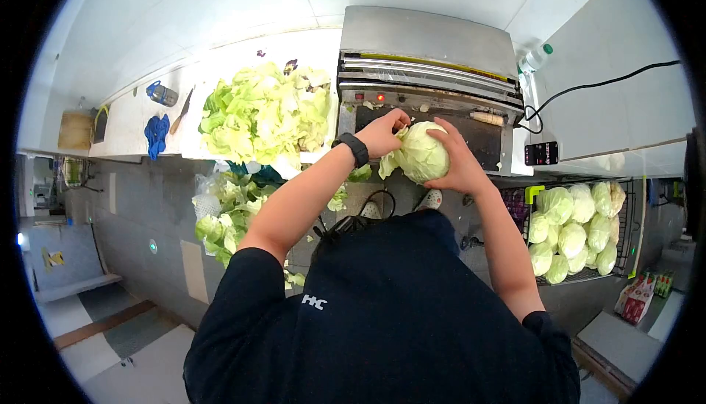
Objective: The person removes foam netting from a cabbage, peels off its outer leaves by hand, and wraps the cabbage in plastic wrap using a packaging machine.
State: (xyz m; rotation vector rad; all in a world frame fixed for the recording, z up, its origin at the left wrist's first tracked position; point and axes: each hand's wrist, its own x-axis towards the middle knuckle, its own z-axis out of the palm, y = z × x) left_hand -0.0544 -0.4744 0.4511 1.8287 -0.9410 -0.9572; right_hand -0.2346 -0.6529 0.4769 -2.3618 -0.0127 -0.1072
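Observation:
A pale green cabbage is held up over the front of the wrapping machine, with loose outer leaves hanging on its left side. My right hand cups it from the right, thumb and fingers spread round its side. At the upper left of the head, my left hand, with a black watch on the wrist, is closed at a cabbage leaf; its fingertips are partly hidden. Behind the hands lies the dark plate of the wrapping machine, its red light lit.
Left on the white counter lies a heap of cabbage leaves, then a knife and a blue cloth. More leaves sit below. Right are a phone, a black cable and a crate of wrapped cabbages.

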